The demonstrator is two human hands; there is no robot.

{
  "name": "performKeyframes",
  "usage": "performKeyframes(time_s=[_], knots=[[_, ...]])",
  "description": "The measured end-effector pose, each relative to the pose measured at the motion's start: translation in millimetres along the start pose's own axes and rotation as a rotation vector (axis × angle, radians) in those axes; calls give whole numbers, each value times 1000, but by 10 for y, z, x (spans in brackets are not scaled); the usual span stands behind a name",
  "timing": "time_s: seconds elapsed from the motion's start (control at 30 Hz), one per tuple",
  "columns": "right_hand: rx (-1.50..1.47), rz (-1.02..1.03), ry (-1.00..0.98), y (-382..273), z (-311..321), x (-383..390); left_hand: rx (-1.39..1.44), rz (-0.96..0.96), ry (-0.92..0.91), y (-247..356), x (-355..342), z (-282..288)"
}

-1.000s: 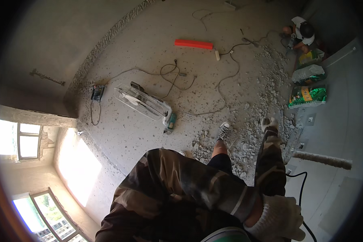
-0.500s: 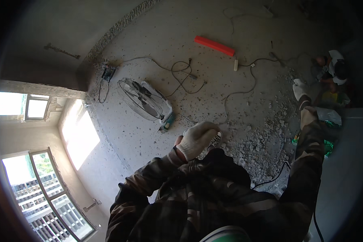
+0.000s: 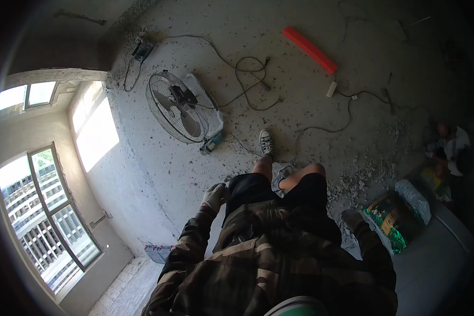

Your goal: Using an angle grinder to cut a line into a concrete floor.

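I see both gloved hands hanging empty for balance, left hand (image 3: pixel 215 196) loosely curled by my hip, right hand (image 3: pixel 351 217) near the green bag (image 3: pixel 388 224).

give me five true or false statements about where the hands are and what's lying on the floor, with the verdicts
1. The left hand wears a light work glove and hangs beside the black shorts. True.
2. The right hand grips the red tube. False: the red tube lies on the floor far ahead, and that hand hangs empty at the person's side.
3. The round wire-guard fan lies on the concrete floor. True.
4. A cable lies looped on the floor near the fan. True.
5. The green printed bag sits under the window. False: it lies at the person's right, near the rubble.
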State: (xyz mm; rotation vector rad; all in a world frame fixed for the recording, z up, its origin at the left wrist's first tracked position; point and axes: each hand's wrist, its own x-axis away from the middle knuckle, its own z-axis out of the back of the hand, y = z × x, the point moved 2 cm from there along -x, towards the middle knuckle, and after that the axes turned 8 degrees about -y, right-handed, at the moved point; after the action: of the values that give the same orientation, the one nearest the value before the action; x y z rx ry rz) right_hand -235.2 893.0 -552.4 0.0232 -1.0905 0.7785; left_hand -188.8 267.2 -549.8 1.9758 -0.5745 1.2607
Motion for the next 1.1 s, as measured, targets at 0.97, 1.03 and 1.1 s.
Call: performKeyframes(time_s=[0.97, 1.03, 1.1], knots=[[-978, -175, 138, 2441, 2195, -2855, 431, -77, 453, -1400, -1173, -1075], [-1030, -146, 110, 2136, 2139, -2946, 422, -121, 452, -1341, -1496, -832], [-902, -49, 149, 2014, 1913, -3103, 481, -119, 455, -1271, -1943, -546]])
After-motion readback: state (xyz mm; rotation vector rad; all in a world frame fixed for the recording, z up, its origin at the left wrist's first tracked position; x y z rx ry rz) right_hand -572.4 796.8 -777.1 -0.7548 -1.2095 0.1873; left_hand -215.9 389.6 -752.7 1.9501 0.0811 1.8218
